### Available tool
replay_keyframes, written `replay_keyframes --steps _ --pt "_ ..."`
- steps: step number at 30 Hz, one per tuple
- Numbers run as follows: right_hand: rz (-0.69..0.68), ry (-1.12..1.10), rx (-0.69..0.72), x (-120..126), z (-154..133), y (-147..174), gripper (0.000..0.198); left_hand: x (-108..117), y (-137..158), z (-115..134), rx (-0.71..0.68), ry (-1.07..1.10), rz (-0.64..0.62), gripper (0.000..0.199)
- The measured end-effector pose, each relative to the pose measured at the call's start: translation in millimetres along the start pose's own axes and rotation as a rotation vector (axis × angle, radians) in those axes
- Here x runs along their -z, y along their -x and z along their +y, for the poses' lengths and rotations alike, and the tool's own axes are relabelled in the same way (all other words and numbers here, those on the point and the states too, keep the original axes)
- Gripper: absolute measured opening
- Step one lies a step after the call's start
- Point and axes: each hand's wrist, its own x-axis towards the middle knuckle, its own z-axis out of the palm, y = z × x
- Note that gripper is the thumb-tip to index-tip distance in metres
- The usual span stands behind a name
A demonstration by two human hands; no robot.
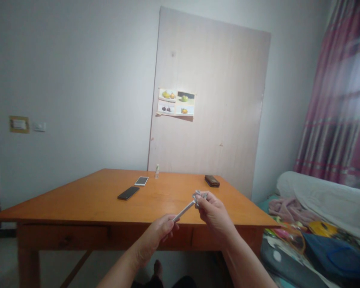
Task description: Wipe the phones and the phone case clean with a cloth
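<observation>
My left hand (164, 228) is closed on the lower end of a slim white, flat-edged object (184, 212), seen edge-on, so its exact kind does not show. It slants up to the right above the table's front edge. At its upper end my right hand (212, 208) pinches a small crumpled grey-white piece (197, 195), perhaps cloth or a bundled cord. That piece touches or nearly touches the white object's tip. The fingers hide part of both things.
On the orange wooden table (87, 200) lie a black phone (129, 193), a white-framed phone (141, 181) and a dark brown wallet (212, 181). A small clear bottle (157, 171) stands at the back. A bed with cloths and bags (336, 252) adjoins on the right.
</observation>
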Motion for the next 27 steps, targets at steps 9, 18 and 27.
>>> replay_keyframes --steps 9,18,27 --pt "0.116 -0.016 -0.045 17 8 -14 0.043 0 7 6 0.023 0.222 -0.058 0.065" --pt "0.002 -0.114 0.000 -4 6 2 0.041 -6 3 3 0.046 0.202 0.006 0.061" --pt "0.112 0.037 0.166 -12 -8 7 0.040 -19 -5 7 0.044 -0.048 0.122 0.064"
